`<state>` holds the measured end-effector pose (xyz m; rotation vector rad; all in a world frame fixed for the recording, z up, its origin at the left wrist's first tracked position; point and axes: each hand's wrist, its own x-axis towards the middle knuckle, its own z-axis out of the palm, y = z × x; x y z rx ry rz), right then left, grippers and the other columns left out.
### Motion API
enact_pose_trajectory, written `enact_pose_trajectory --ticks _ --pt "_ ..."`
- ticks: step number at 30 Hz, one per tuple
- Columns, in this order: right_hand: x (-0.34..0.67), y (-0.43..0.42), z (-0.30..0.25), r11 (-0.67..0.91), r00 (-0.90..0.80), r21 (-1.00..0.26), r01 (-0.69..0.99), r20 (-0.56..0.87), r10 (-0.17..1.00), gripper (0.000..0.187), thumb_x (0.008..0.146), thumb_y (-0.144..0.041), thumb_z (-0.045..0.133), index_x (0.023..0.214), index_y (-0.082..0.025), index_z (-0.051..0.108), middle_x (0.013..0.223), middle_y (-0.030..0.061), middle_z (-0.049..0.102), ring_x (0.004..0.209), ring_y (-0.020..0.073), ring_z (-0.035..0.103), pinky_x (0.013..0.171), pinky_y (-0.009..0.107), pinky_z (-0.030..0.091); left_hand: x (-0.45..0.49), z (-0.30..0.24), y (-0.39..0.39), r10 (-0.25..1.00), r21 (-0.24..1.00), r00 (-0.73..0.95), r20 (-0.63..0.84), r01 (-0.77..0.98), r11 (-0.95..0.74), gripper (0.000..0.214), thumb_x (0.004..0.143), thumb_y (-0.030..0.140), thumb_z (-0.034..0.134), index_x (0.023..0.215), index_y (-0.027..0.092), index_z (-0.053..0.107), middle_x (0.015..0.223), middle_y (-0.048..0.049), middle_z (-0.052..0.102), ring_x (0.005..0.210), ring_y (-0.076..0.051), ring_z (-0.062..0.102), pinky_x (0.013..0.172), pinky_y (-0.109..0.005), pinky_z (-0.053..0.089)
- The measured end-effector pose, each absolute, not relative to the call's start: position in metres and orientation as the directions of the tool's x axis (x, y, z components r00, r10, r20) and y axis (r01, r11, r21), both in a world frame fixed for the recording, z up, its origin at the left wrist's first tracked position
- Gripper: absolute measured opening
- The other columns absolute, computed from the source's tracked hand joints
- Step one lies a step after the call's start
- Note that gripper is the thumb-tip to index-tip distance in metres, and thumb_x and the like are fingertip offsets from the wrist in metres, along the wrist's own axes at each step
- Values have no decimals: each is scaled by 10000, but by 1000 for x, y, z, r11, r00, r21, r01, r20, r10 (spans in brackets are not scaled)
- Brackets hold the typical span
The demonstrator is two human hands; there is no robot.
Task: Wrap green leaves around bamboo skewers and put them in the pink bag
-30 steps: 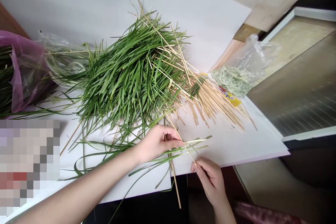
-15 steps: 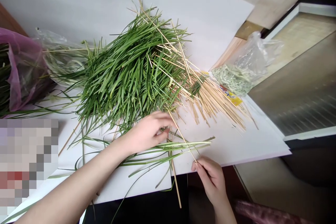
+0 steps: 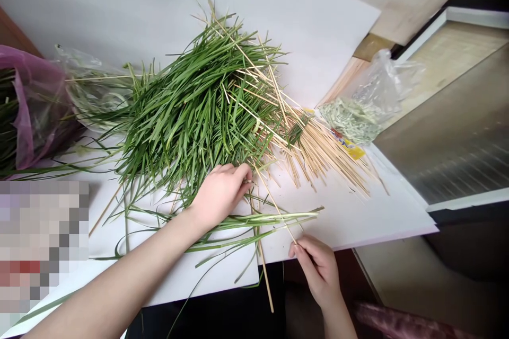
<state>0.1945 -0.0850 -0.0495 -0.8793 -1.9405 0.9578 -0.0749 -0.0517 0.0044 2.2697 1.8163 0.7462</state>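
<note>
A big heap of long green chive leaves point(image 3: 191, 111) lies on white paper point(image 3: 326, 26). My left hand point(image 3: 221, 192) rests at the heap's near edge, fingers pinched on a leaf there. My right hand point(image 3: 317, 266) sits at the paper's front edge, closed on the lower end of a thin bamboo skewer point(image 3: 274, 205) that slants up to the left. A few green leaves point(image 3: 270, 220) lie across that skewer. A loose pile of bamboo skewers point(image 3: 322, 153) fans out to the right of the heap.
A clear plastic bag of pale green trimmings point(image 3: 363, 108) lies at the right. A purple bag with more greens point(image 3: 27, 111) sits at the left, beside a clear bag point(image 3: 95, 90). Another skewer point(image 3: 265, 280) hangs over the front edge. A wooden tray point(image 3: 457, 95) stands at the right.
My left hand let go of the leaves on the skewer and moved up and left to the edge of the heap. My right hand kept still with the skewer.
</note>
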Motion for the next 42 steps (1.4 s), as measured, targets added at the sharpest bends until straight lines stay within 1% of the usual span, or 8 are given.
enact_pose_trajectory --ticks 4,7,9,13,17,21,29,42 --pt "195 -85 -50 479 -455 -846 235 339 823 310 1035 -206 480 745 -208 591 652 -6 537 587 191 509 570 285 361 -79 8 -50 965 676 62 254 702 -223 286 938 226 562 1223 201 564 767 11 638 727 -192 584 693 -285 431" --pt "195 -85 -51 478 -454 -847 233 340 824 305 1034 -200 484 747 -209 589 657 -8 538 593 187 510 573 280 363 -82 10 -49 979 804 108 175 558 -206 196 941 315 560 1042 192 675 752 13 626 650 -147 524 631 -257 396" --pt "194 -84 -51 475 -454 -849 234 336 825 306 1035 -200 483 746 -209 584 658 -8 539 593 187 511 574 280 366 -82 11 -48 977 868 136 161 452 -206 239 942 370 564 898 175 694 777 -2 633 673 -141 516 638 -256 399" --pt "194 -84 -50 484 -457 -843 234 343 820 309 1037 -205 483 744 -209 582 656 -4 542 588 188 512 568 282 372 -80 13 -49 980 963 103 167 197 -185 280 930 406 602 856 147 679 784 -13 615 715 -140 524 678 -260 430" --pt "195 -85 -49 481 -455 -839 255 335 825 326 1040 -226 479 731 -205 583 652 5 547 585 196 520 564 292 386 -79 16 -49 987 986 34 160 -52 -158 282 886 409 688 969 140 686 699 17 590 654 -117 533 668 -242 454" --pt "195 -85 -49 486 -456 -835 259 337 823 333 1040 -235 479 723 -206 579 638 2 538 572 195 515 553 292 382 -79 20 -49 989 975 -23 145 -165 -147 292 899 424 680 970 141 687 668 14 610 610 -103 536 636 -224 464" --pt "195 -85 -48 482 -455 -836 263 333 826 325 1039 -222 475 728 -209 572 645 3 531 581 196 502 561 292 371 -78 21 -50 982 960 -69 177 -207 -188 262 853 405 742 914 156 686 646 27 589 573 -90 523 564 -196 455" --pt "195 -84 -49 479 -453 -835 270 329 829 336 1044 -247 479 726 -209 582 642 3 547 577 199 525 558 292 388 -78 21 -51 988 959 -19 150 -239 -151 280 907 414 676 881 137 708 621 25 554 551 -84 455 565 -209 400"
